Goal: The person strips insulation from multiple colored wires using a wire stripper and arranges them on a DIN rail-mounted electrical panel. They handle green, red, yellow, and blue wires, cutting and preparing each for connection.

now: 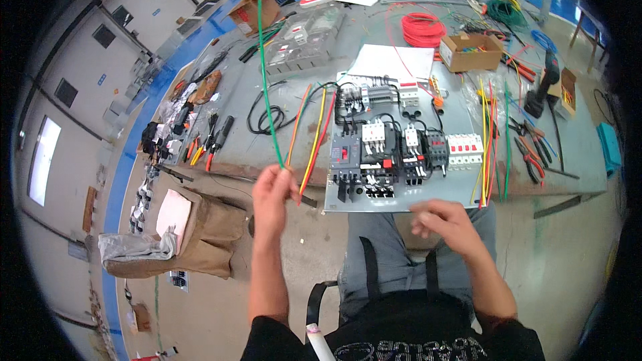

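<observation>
Seen from above, nearest: right hand below the front edge of a grey mounting panel, fingers loosely curled, blurred, grip impossible to tell. Left hand just left of the panel's near corner, pinched shut on a long green wire rising away over the workbench. Orange, yellow and red wires lying beside the panel's left edge. On the panel, black and white breakers. Behind the panel, white paper, red wire coil, cardboard box. Right of the panel, pliers.
</observation>
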Motion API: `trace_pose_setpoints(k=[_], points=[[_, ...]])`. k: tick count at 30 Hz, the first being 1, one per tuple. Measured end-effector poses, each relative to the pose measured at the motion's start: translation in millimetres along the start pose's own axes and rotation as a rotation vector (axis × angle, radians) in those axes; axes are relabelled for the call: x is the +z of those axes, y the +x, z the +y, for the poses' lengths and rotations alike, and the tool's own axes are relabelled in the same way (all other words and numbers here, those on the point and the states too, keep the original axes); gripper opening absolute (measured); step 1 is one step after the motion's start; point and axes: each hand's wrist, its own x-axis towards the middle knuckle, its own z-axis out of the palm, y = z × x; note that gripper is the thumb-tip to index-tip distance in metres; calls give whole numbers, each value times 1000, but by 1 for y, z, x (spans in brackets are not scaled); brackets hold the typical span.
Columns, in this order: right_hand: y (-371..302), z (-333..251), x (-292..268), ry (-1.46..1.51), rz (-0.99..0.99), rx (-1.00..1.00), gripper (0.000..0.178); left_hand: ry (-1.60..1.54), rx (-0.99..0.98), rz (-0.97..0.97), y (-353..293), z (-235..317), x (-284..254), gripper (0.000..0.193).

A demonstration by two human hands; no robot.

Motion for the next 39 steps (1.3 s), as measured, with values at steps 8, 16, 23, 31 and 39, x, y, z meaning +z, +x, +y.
trace_pose_setpoints(k=[8, 16, 23, 31, 39], points=[[38, -82, 33, 107, -49, -263, 29, -207, -102, -442, -105, -17, 119, 19], [8, -65, -5, 110, 48, -306, 15, -321, -340, -590, -113, -23, 167, 34], [7, -58, -7, -77, 50, -354, 14, -334, -450, -643, -111, -29, 165, 35], [5, -42, -8, 175, 10, -254, 21, -346, -418, -630, -106, -35, 172, 36], [12, -60, -52, 181, 234, -354, 24, -113, -476, -707, -140, -53, 161, 39]])
